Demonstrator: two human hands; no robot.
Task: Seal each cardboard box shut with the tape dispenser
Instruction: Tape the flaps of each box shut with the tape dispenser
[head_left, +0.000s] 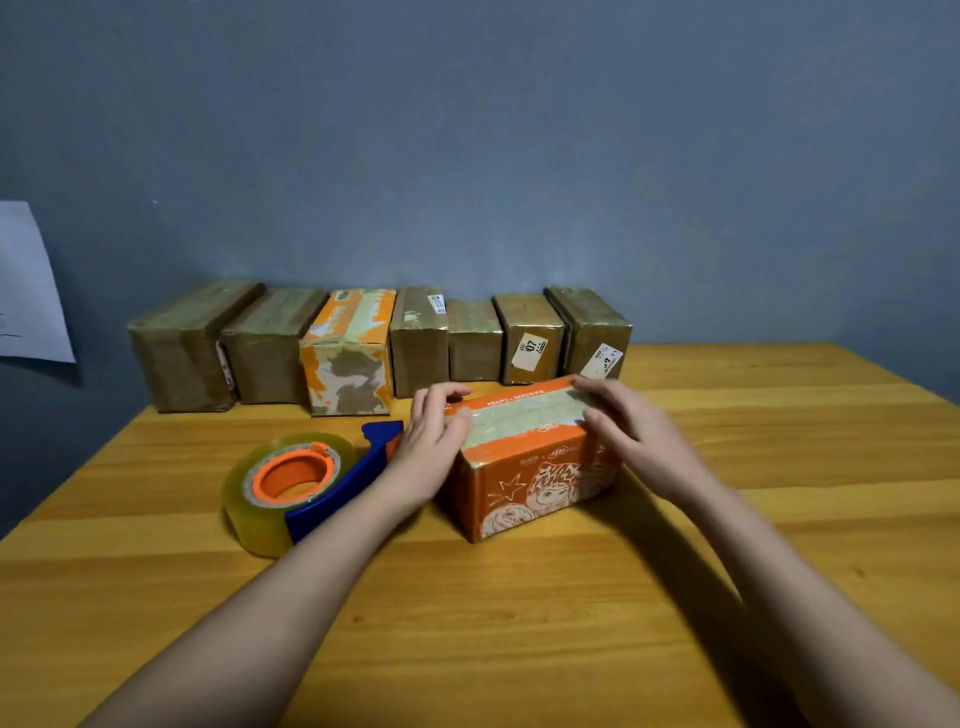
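Orange printed cardboard box (535, 457) sits mid-bench, a clear tape strip (524, 418) along its top. Left hand (434, 441) rests at the box's left end, right hand (631, 428) on its right top edge, fingers (597, 389) of both fairly straight, pressing, gripping nothing. Blue-and-orange tape dispenser (311, 483) lies just left. Seven boxes (374, 348) line the wooden bench (519, 623) by the wall.

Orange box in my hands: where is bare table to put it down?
Free: the wooden table right of the orange box, and the wide near strip between the forearms. Crowded: the back row of boxes along the wall, and the left, where the tape dispenser lies.
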